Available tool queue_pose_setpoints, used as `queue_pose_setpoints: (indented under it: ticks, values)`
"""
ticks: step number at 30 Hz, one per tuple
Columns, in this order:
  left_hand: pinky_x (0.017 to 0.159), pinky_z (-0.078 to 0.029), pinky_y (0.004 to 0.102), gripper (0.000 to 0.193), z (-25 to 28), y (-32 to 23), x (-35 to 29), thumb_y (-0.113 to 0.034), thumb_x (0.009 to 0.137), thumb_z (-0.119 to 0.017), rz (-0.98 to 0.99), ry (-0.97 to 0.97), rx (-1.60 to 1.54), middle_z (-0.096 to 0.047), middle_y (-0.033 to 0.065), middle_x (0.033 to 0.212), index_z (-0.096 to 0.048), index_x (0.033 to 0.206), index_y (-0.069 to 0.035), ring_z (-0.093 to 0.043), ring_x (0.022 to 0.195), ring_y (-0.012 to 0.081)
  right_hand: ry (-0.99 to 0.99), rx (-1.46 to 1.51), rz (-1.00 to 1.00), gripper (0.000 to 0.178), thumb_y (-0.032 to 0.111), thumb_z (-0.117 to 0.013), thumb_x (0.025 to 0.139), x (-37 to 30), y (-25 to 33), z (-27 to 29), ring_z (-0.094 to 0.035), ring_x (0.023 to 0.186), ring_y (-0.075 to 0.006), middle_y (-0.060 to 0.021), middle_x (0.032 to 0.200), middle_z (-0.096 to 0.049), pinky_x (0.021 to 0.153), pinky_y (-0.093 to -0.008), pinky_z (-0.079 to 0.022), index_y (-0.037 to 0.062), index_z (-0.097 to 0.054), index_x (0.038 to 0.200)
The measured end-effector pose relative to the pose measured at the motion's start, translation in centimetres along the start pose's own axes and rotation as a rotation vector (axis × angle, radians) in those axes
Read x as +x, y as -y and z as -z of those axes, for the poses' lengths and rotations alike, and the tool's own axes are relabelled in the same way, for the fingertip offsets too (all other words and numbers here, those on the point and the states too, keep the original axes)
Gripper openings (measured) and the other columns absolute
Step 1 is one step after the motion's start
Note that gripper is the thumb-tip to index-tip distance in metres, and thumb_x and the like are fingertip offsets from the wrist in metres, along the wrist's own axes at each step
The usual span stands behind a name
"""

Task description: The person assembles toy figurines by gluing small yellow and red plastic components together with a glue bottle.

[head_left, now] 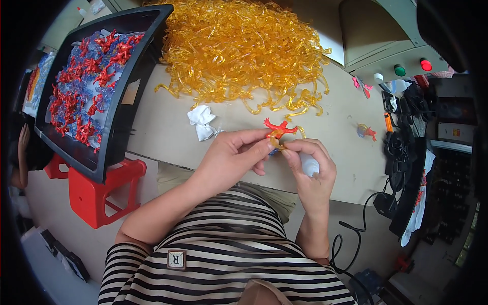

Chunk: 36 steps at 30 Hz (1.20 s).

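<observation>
Over the table's near edge, my left hand [235, 155] is closed, pinching a small red toy figure [277, 127] with spread limbs. A bit of clear blue shows below the figure, partly hidden by my fingers. My right hand [314, 170] grips the end of a clear yellow curly plastic piece [275, 140] that lies across the figure. Tucked in the right palm is a small whitish bottle [309, 165], mostly covered by the fingers. Left of my hands lies a crumpled white tissue [202, 122].
A large heap of yellow curly pieces [239, 51] covers the table's far side. At left, a black tray [114, 117] of red and blue figures sits above a red stool [96, 195]. Another figure [366, 132] lies at right, near black cables [399, 147] and pink-handled snippers [366, 90].
</observation>
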<state>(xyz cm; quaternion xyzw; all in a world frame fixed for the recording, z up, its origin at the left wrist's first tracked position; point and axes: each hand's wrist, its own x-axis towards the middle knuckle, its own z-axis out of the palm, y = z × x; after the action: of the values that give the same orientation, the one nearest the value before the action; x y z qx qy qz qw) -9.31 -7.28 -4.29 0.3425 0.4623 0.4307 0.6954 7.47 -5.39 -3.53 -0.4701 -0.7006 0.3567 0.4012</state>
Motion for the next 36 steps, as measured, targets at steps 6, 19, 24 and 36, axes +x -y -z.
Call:
queue_pose_setpoints:
  ticks: [6,19,24,36]
  values:
    - [0.060,-0.048,0.0191,0.027,-0.1,0.3,0.1,-0.015,0.088,-0.053,-0.009,-0.019,-0.063,-0.058,-0.0001,0.076,-0.057,0.110,0.001,-0.053,0.061,0.0038,-0.017,0.082,-0.097,0.015,-0.003,-0.066,0.073,-0.6,-0.2,-0.5,-0.057,0.075,-0.0137,-0.0077,0.083,-0.061,0.065,-0.0247,-0.045,0.0013,-0.062,0.087]
    - [0.059,-0.047,0.0193,0.027,-0.1,0.4,0.1,-0.016,0.089,-0.052,-0.052,0.031,-0.007,-0.056,-0.0010,0.075,-0.056,0.110,0.001,-0.052,0.062,0.0041,0.081,0.080,-0.111,0.017,-0.005,-0.064,0.074,0.0,0.0,0.7,-0.059,0.078,-0.0152,-0.0089,0.086,-0.062,0.068,-0.0241,-0.047,0.0014,-0.063,0.090]
    - [0.060,-0.047,0.0192,0.027,-0.2,0.6,0.1,-0.016,0.089,-0.052,-0.089,0.013,0.028,-0.058,-0.0004,0.076,-0.057,0.110,0.001,-0.052,0.063,0.0044,0.086,0.121,-0.179,0.016,-0.007,-0.062,0.075,-0.2,0.3,0.6,-0.057,0.083,-0.0137,-0.0084,0.088,-0.060,0.074,-0.0239,-0.045,-0.0020,-0.060,0.091]
    - [0.062,-0.047,0.0199,0.028,-0.6,0.8,-0.1,-0.015,0.089,-0.051,-0.185,-0.058,-0.016,-0.060,0.0009,0.081,-0.055,0.112,0.001,-0.053,0.066,0.0045,-0.015,0.058,-0.005,0.016,-0.004,-0.063,0.076,-0.7,-0.4,-0.6,-0.058,0.071,-0.0128,-0.0090,0.082,-0.061,0.063,-0.0223,-0.045,0.0009,-0.063,0.091]
